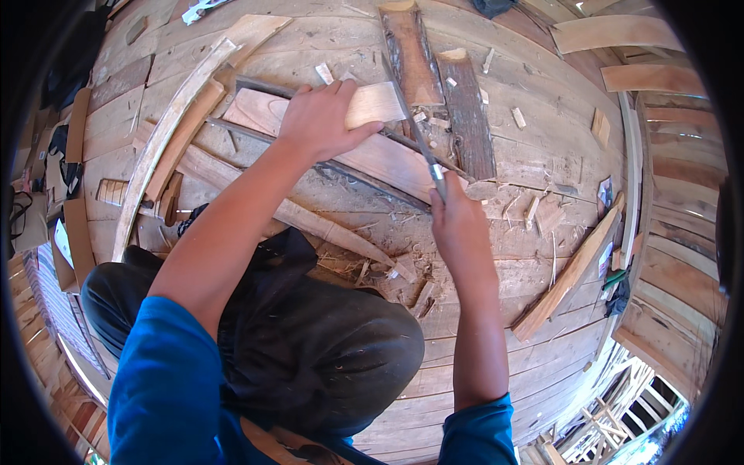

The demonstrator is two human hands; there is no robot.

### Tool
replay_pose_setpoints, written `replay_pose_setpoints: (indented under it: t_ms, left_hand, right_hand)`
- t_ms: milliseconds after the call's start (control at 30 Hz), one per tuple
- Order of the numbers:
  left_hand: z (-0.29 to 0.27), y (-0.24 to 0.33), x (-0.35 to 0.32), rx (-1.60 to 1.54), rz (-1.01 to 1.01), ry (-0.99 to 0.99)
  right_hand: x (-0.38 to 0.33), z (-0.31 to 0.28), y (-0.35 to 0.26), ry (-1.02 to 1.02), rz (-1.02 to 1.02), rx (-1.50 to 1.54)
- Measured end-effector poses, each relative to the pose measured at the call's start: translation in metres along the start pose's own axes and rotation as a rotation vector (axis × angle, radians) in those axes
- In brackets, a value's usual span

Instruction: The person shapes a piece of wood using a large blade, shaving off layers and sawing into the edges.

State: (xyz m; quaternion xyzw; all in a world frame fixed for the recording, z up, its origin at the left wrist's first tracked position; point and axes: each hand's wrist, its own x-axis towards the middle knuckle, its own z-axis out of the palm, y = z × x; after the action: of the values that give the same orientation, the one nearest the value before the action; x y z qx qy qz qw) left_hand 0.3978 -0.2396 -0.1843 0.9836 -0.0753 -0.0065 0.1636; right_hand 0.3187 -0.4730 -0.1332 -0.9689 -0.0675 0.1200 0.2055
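Note:
My left hand (322,116) is closed over a short pale wood block (376,105), holding it down on a longer reddish plank (387,164). The plank lies at a slant, with dark-edged strips along its sides. In my right hand (459,217) is a long, narrow-bladed knife (415,124), gripped by its light-coloured handle. Its dark blade points away from me and crosses at the block's right end; whether it touches the wood I cannot tell. My fingers hide the left part of the block.
Bark-edged slabs (467,116) lie just beyond the blade. Curved strips (167,147) are stacked at left, and a long offcut (570,267) rests at right. Chips and shavings litter the plank floor (535,155). My bent knee (364,341) is close below the work.

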Motion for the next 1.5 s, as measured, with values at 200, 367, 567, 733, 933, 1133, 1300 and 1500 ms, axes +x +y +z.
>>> replay_pose_setpoints:
  t_ms: [200, 367, 567, 733, 933, 1133, 1300, 1500]
  left_hand:
    - [-0.001, -0.001, -0.003, -0.014, 0.076, 0.057]
    - [-0.001, -0.002, -0.001, -0.003, 0.044, 0.032]
    - [0.006, -0.007, -0.001, 0.05, 0.077, 0.07]
    - [0.002, -0.009, -0.003, 0.025, 0.076, 0.047]
    - [0.002, 0.0, 0.006, 0.025, 0.041, 0.014]
    - [0.002, -0.007, 0.0, 0.033, 0.014, 0.019]
    - [0.002, -0.01, 0.0, 0.03, 0.057, 0.043]
    - [0.005, -0.009, -0.001, 0.027, 0.074, 0.051]
  right_hand:
    - [0.047, 0.03, -0.014, 0.107, -0.025, 0.112]
    - [0.05, 0.027, -0.017, 0.104, -0.02, 0.113]
    - [-0.05, -0.002, 0.0, -0.007, 0.112, 0.104]
    - [-0.017, 0.0, -0.015, -0.023, 0.138, 0.117]
    - [0.036, 0.011, -0.015, 0.082, 0.003, 0.131]
    - [-0.045, -0.013, 0.001, -0.061, 0.162, 0.125]
    - [-0.008, -0.002, -0.017, 0.005, 0.079, 0.124]
    - [0.049, 0.014, -0.021, 0.083, -0.05, 0.125]
